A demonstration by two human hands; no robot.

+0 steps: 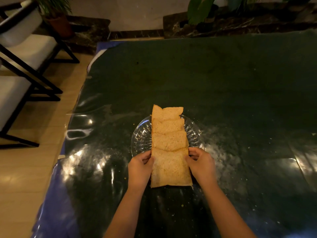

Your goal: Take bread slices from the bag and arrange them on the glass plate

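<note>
Four overlapping bread slices in a row across a glass plate (142, 134) — both hands on the nearest one.

Left hand (139, 166) and right hand (202, 164) pinching opposite edges of the nearest slice (170, 167), its near end overhanging the plate rim. Farthest slice (165, 112) jutting past the far rim. Dark green tabletop (223, 79) under glossy clear plastic, crumbs scattered around — white chairs (25, 54) on the left.

dark table (223, 79) | chairs (25, 54) left | potted plant (56, 19) far-left
</note>
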